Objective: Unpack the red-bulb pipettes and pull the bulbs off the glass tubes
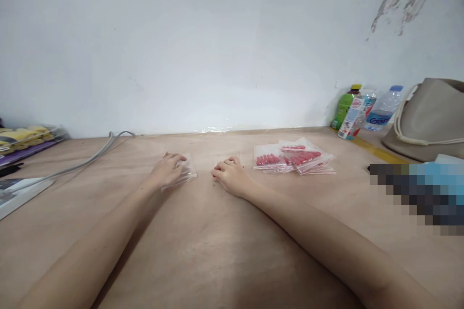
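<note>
Both my forearms reach out over a bare wooden table (217, 251). My left hand (166, 170) rests with curled fingers on a small clear plastic bag (183, 176), pressing it to the wood. My right hand (229, 175) lies a little to the right, fingers curled down on the table, with a small red item barely showing under the fingertips. To the right of that hand sits a pile of clear zip bags filled with red pieces (295, 158).
A grey cable (83, 161) runs in from the wall at the left. At far left lie a tray of yellow items (21, 137) and a booklet (18, 193). Back right stand bottles (357, 111) and a beige bag (431, 120).
</note>
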Motion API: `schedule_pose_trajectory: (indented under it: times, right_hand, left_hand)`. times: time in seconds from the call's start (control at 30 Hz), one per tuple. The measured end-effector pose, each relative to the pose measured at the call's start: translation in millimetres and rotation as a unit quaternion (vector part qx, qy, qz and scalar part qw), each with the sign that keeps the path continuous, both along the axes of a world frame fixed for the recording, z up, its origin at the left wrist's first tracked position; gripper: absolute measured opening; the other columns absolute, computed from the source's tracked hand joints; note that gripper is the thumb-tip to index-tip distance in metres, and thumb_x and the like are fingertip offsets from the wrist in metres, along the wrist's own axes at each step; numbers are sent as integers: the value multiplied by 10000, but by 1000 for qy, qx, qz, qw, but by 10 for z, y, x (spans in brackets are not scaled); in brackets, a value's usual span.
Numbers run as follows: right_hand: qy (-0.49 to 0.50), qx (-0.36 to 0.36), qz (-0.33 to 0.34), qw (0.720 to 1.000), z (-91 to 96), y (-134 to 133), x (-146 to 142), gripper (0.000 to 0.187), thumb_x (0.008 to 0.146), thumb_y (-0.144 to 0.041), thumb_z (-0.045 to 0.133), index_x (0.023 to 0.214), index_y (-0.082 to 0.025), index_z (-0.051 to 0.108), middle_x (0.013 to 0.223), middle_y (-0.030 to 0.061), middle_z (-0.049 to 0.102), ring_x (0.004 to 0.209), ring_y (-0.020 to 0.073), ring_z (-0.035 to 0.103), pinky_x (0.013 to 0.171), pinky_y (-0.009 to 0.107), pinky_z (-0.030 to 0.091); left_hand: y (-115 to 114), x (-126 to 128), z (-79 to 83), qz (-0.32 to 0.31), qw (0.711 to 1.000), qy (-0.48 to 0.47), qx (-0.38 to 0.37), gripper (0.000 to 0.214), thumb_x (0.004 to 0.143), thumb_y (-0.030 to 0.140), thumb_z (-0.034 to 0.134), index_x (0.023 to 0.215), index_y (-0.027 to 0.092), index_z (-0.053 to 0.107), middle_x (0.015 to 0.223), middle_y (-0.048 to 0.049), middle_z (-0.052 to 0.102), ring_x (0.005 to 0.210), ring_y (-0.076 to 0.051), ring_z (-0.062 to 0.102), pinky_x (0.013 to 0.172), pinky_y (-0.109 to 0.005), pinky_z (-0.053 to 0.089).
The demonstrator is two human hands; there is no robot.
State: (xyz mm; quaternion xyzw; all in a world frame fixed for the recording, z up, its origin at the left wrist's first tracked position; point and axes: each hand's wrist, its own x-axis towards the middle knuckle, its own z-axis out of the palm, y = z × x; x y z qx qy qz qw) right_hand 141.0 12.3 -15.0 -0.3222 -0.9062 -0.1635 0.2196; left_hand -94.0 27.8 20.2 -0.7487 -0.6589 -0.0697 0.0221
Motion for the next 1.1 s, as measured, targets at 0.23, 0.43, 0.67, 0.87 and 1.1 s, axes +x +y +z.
schedule_pose_trajectory:
  times: [0.23,0.43,0.67,0.87,1.1]
  right_hand:
    - [40,-5,-14,999,5,-84,56,244,875,-334,436,937,-175,610,941,73,612,887,179,517,867,380,235]
    - [66,17,-79,995,117,-99,504,257,865,-351,427,870,-192,629,994,68,611,960,202,490,921,423,191]
    - [9,-67,-236,969,273,-50,1183,306,822,-402,448,974,-193,614,1024,77,623,971,229,526,980,505,99]
    - [-71,-70,-241,965,253,-92,1227,235,819,-238,413,927,-171,611,916,92,647,894,226,572,1002,508,46]
    - [-70,-44,-212,974,176,-51,1177,262,719,-41,414,826,-159,622,782,64,651,746,175,587,994,382,149]
  left_hand:
    - [9,129,-323,103,994,9,-20,723,801,625,212,1366,180,283,1398,-185,291,1284,-387,235,965,-557,228]
    - [-47,-283,-302,44,997,34,-46,693,808,632,199,1378,242,250,1447,-85,223,1325,-316,175,1024,-492,181]
    - [-101,-454,-185,-6,999,30,-41,653,800,609,264,1337,247,344,1432,-68,260,1314,-279,226,1043,-439,206]
    - [-198,-22,-76,-83,993,-19,80,529,769,541,424,1160,198,519,1278,-110,431,1229,-275,350,1022,-423,271]
    - [-393,779,-178,-162,959,-163,168,270,851,338,400,1011,197,565,1062,-61,535,1022,-203,504,912,-345,410]
